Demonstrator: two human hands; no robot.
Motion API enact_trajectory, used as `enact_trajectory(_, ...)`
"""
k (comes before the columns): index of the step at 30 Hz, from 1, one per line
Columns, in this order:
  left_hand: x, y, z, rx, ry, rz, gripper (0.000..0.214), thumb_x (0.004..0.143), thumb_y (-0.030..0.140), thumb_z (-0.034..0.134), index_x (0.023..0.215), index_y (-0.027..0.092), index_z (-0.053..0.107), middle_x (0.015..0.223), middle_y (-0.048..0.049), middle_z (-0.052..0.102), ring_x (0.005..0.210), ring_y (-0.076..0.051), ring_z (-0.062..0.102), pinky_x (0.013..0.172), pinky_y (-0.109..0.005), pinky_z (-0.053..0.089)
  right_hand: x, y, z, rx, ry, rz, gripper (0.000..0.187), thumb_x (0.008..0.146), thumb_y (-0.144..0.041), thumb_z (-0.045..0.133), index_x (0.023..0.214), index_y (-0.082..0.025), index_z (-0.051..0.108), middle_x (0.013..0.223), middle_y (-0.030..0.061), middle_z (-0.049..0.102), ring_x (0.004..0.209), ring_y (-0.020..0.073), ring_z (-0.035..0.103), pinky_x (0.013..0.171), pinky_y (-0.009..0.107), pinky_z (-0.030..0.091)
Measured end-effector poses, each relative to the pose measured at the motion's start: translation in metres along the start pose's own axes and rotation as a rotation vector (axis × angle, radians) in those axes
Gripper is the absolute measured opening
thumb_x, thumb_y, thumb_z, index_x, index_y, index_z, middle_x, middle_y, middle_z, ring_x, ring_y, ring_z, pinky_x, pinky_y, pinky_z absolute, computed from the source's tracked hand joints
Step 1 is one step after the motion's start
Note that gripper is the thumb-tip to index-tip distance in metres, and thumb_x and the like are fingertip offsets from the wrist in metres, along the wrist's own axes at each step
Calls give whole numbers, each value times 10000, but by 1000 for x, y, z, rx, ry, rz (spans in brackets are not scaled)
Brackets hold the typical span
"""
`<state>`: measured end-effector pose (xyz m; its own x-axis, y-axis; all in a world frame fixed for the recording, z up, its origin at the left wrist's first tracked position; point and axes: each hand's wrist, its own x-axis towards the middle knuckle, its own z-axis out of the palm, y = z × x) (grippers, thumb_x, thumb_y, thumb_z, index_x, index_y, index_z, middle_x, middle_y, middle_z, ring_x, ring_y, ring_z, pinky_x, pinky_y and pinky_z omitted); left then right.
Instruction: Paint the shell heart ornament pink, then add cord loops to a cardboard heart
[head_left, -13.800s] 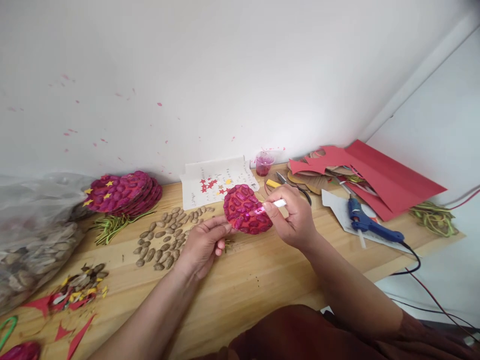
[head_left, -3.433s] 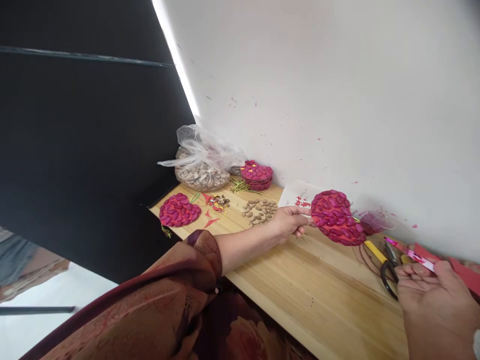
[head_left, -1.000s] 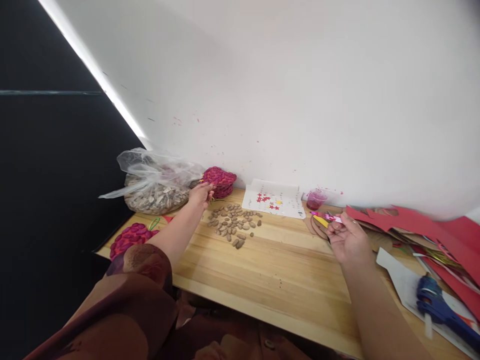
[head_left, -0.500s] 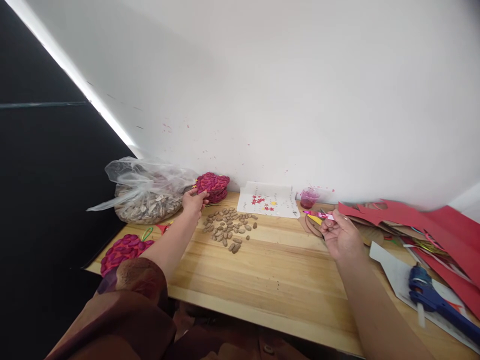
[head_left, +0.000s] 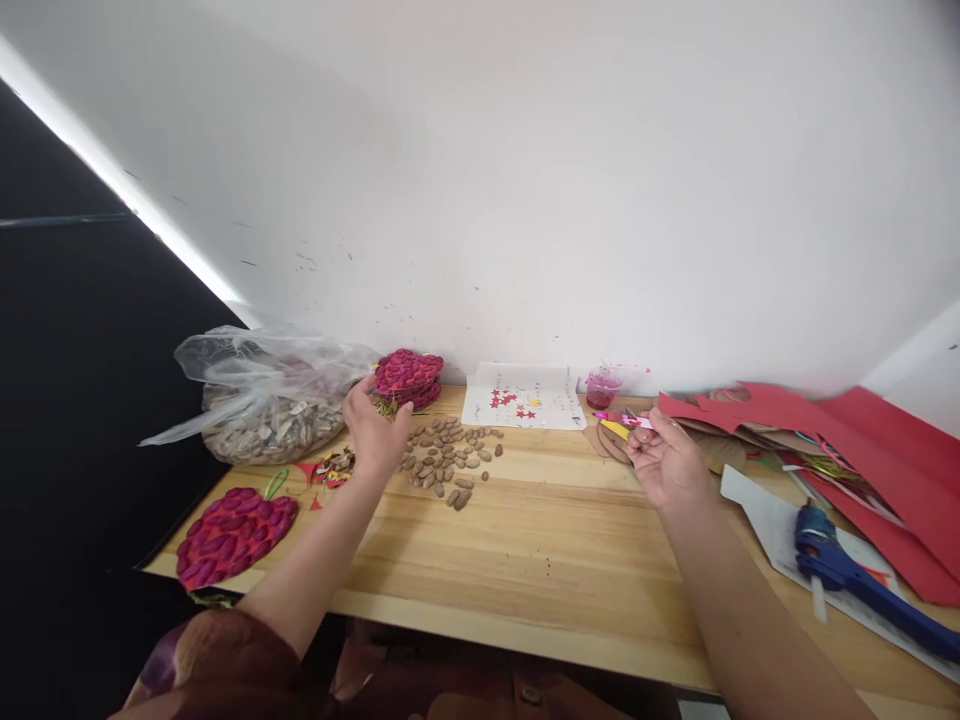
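Note:
My left hand (head_left: 375,430) is open, thumb and fingers apart, just in front of a stack of magenta ornaments (head_left: 409,378) covered in small oval pieces. Whether its fingertips touch the stack, I cannot tell. Loose brown seeds or shells (head_left: 446,455) lie to the right of that hand. A similar magenta ornament (head_left: 236,535) with a green loop rests at the table's left front. Over on the right, my right hand (head_left: 671,460) is closed in a pinch on a slim pink-and-white tool (head_left: 626,420), its kind unclear. A yellow pointed piece (head_left: 615,429) shows just below it.
A clear plastic bag (head_left: 270,410) of shells stands at the left back. White paper (head_left: 559,400) with red and yellow stars lies by the wall, near a cup of magenta liquid (head_left: 602,390). Red sheets (head_left: 825,430) and a blue glue gun (head_left: 840,570) occupy the right side.
My left hand has drawn back from the ornament stack, and its fingers have spread. My right hand keeps its pinch. The view has shifted slightly, uncovering more of the front-left ornament and nearby scraps.

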<state>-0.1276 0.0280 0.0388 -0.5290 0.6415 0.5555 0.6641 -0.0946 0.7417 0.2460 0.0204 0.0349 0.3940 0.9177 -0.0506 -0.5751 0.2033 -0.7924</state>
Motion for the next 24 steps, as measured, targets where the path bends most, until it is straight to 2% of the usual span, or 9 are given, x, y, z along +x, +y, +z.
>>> enact_trajectory(1,-15,11,-2,-1,-40,181,620,809,199,759,1375,154,512,1440,-214,522,1327,-341,529,959,-465,568,0,0,0,-1,-7,4,457,609,-370,947,700,-194,535,565,-86,508,517,54,456,486,176,418)
enact_trajectory(3,-50,36,-4,-68,-176,544,446,902,199,686,1328,195,556,1310,-157,634,1251,-306,582,993,-462,537,0,1,-1,-10,-15,4,449,628,-376,936,690,-198,528,544,-86,491,503,58,450,481,183,411)
enact_trajectory(7,-126,84,-1,-281,-588,1267,240,988,142,573,1219,190,612,1090,-83,736,1078,-214,649,958,-370,496,0,2,-3,-57,-20,-22,430,706,-427,887,689,-212,515,530,-82,475,482,78,456,467,213,399)
enact_trajectory(10,-169,100,8,-353,-794,1528,94,1011,190,577,1050,167,659,874,-37,704,822,-159,620,782,-311,479,1,5,-4,-99,-1,-57,466,678,-476,890,697,-222,500,527,-82,483,480,84,458,469,219,387)
enact_trajectory(12,-190,101,17,-411,-823,1541,123,1010,212,590,913,172,654,739,2,645,682,-145,562,649,-303,432,3,7,-4,-126,22,-90,496,642,-525,895,712,-225,505,521,-89,482,479,82,449,471,214,369)
enact_trajectory(15,-208,93,28,-470,-895,1431,320,1028,372,582,764,192,599,667,10,608,621,-143,540,570,-298,399,5,12,-5,-179,61,-152,516,622,-583,881,740,-227,526,525,-96,479,481,79,438,472,211,341)
enact_trajectory(17,-212,85,31,-520,-1004,1285,364,1024,435,571,749,197,597,672,3,631,609,-138,554,558,-284,402,7,16,-6,-229,89,-193,510,625,-600,862,746,-228,535,522,-96,474,480,81,429,472,215,330)
enact_trajectory(21,-208,76,31,-569,-1198,861,368,1013,406,577,712,195,597,632,2,638,572,-111,568,552,-236,381,12,23,-9,-352,149,-294,482,678,-636,787,745,-240,521,536,-81,495,480,93,420,475,235,334)
enact_trajectory(24,-204,76,30,-625,-1284,721,348,977,378,623,684,191,597,616,2,645,573,-104,573,574,-219,384,23,18,-8,-458,188,-387,450,732,-646,718,754,-247,511,563,-73,499,507,109,438,497,250,352)
